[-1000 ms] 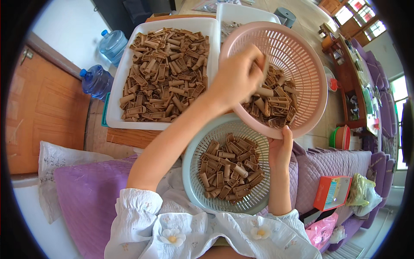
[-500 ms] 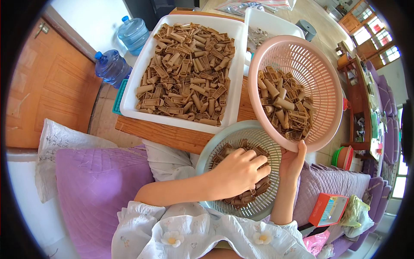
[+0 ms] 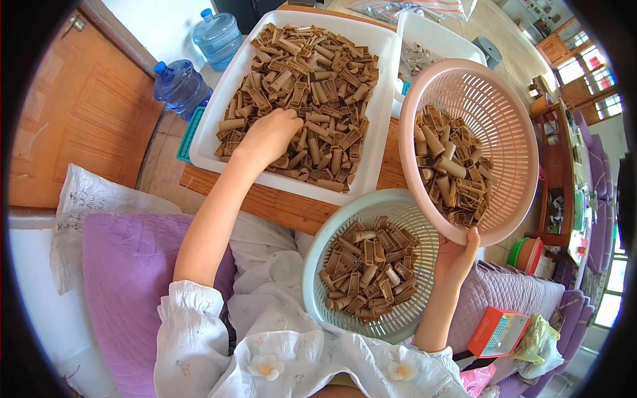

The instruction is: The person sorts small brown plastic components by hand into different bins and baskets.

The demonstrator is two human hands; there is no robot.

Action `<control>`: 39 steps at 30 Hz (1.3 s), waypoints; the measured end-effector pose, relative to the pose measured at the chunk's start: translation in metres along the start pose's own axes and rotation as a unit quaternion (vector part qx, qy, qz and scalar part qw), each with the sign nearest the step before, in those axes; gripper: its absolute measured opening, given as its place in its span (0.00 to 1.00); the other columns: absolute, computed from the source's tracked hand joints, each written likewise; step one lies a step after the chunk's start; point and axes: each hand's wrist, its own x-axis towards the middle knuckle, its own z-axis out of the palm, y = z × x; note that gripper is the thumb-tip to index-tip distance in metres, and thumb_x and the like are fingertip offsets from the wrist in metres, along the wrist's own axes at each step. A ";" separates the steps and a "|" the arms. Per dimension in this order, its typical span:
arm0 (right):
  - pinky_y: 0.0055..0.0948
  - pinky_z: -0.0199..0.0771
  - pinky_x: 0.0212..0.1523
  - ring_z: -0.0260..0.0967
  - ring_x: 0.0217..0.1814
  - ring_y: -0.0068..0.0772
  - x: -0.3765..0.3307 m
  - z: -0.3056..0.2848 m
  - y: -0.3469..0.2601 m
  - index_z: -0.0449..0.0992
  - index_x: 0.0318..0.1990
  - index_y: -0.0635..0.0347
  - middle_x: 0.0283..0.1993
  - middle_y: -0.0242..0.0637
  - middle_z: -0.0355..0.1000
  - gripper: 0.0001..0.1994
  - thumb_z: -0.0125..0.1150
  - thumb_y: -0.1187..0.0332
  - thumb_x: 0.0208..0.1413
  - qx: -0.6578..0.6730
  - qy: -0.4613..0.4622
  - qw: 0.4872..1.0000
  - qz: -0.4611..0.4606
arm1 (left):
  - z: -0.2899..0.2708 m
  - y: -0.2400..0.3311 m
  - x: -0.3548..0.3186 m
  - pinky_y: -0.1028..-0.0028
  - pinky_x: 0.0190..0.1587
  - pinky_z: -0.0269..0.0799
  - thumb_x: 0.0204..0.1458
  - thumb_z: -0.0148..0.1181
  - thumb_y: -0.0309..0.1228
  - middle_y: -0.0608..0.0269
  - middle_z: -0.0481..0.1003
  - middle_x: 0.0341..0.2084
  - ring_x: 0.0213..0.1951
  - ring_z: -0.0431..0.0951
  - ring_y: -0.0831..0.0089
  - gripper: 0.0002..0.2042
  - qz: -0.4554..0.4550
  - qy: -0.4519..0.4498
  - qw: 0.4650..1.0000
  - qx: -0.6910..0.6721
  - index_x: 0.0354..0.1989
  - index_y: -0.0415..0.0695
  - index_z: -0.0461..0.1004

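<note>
My left hand is over the near left part of a large white tray, its fingers curled down among tan-brown plastic pieces. Its fingertips are hidden, so what they hold cannot be made out. With my right hand I grip the lower rim of a pink slotted basket, tilted and partly filled with similar brown pieces. Below it, a grey-green slotted basket sits close to my lap, holding more brown pieces.
The white tray rests on a wooden table. Behind the pink basket is a smaller white tub of small bits. Two blue water jugs stand by the wall at left. A purple quilted seat lies left; a red box lies right.
My left hand has moved from the grey-green basket up and left into the white tray, uncovering the pieces in that basket. My right hand keeps hold of the pink basket.
</note>
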 end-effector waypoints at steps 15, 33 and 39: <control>0.31 0.65 0.45 0.63 0.45 0.31 -0.002 0.001 -0.001 0.59 0.48 0.61 0.45 0.37 0.64 0.17 0.48 0.64 0.51 -0.003 0.000 1.000 -0.009 | -0.031 0.007 0.005 0.70 0.40 0.70 0.46 0.45 0.24 0.67 0.66 0.20 0.30 0.73 0.71 0.11 -0.142 0.049 0.561 -0.814 0.39 0.39 0.62; 0.31 0.65 0.44 0.63 0.44 0.30 -0.001 0.002 -0.001 0.60 0.46 0.60 0.43 0.37 0.65 0.16 0.48 0.64 0.51 0.005 -0.005 1.000 -0.004 | -0.018 -0.002 0.012 0.69 0.41 0.73 0.41 0.42 0.16 0.59 0.69 0.32 0.32 0.72 0.69 0.14 -0.191 0.091 0.405 -0.889 0.39 0.39 0.63; 0.31 0.65 0.44 0.63 0.44 0.30 -0.002 0.004 -0.001 0.61 0.46 0.60 0.43 0.36 0.65 0.16 0.48 0.64 0.51 0.008 -0.002 1.000 -0.006 | -0.019 -0.007 0.024 0.80 0.27 0.69 0.43 0.46 0.20 0.66 0.67 0.22 0.25 0.69 0.77 0.10 -0.168 0.069 0.413 -0.892 0.36 0.40 0.64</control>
